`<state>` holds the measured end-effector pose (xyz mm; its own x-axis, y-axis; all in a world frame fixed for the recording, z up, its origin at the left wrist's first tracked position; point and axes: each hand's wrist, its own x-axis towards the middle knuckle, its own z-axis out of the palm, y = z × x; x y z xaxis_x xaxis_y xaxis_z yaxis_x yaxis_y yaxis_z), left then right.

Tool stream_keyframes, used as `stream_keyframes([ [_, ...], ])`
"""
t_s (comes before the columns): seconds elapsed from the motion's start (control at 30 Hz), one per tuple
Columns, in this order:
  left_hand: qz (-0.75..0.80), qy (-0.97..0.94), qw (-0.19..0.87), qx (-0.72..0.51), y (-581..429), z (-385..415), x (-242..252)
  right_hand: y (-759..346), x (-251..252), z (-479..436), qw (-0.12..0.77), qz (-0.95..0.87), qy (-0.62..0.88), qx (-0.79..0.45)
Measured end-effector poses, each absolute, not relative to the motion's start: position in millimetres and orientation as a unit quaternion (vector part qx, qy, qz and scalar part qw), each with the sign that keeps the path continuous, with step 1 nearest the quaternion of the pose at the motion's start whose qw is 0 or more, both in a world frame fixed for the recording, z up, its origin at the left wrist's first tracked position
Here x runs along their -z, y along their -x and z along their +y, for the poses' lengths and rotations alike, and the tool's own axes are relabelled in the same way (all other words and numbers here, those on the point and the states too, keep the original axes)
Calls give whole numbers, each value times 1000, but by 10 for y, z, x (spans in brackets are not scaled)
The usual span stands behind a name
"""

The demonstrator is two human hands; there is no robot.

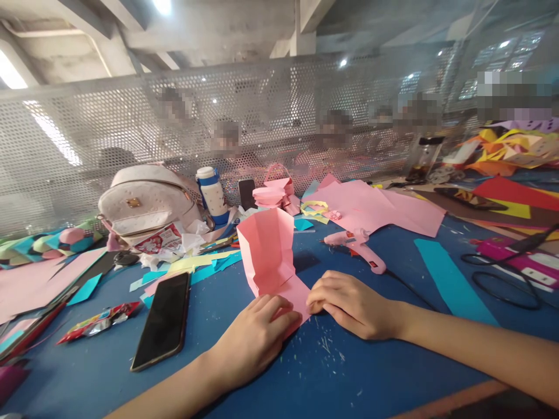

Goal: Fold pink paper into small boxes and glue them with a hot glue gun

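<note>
A folded piece of pink paper [269, 247] stands on the blue table in front of me, its far panels upright and its near flap lying low toward me. My left hand [262, 326] is closed over the near left edge of that flap, fingers curled on the paper. At the flap's right edge, my right hand [349, 302] has its fingers bent together, gripping the paper near the corner. The fingertips of both hands are partly hidden. Just beyond my right hand lies a pink hot glue gun [360, 247], its dark cord running behind my right forearm.
A black phone [161, 320] lies left of my left forearm, near a red snack wrapper [100, 322]. Farther back are a pale backpack [148, 201], a white-and-blue bottle [213, 195] and pink paper sheets [375, 206]. Rightward are a blue strip [452, 282] and a purple power strip [517, 262].
</note>
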<state>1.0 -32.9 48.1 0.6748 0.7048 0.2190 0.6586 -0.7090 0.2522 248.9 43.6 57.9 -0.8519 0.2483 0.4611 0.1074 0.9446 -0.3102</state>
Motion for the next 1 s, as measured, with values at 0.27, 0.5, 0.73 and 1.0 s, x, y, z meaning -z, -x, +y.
stream_keyframes([
  [0.27, 376, -910, 65, -161, -18, -330, -467, -2484, -597, 407, 235, -954, 84, -168],
  [0.5, 380, -911, 54, -150, -23, -333, -471, -2487, -566, 432, 243, -949, 139, -143],
  [0.73, 383, -906, 69, -165, -11, -319, -463, -2505, -580, 433, 283, -948, 81, -119],
  [1.0, 384, -906, 59, -171, -8, -328, -458, -2555, -552, 475, 280, -957, 48, -49],
])
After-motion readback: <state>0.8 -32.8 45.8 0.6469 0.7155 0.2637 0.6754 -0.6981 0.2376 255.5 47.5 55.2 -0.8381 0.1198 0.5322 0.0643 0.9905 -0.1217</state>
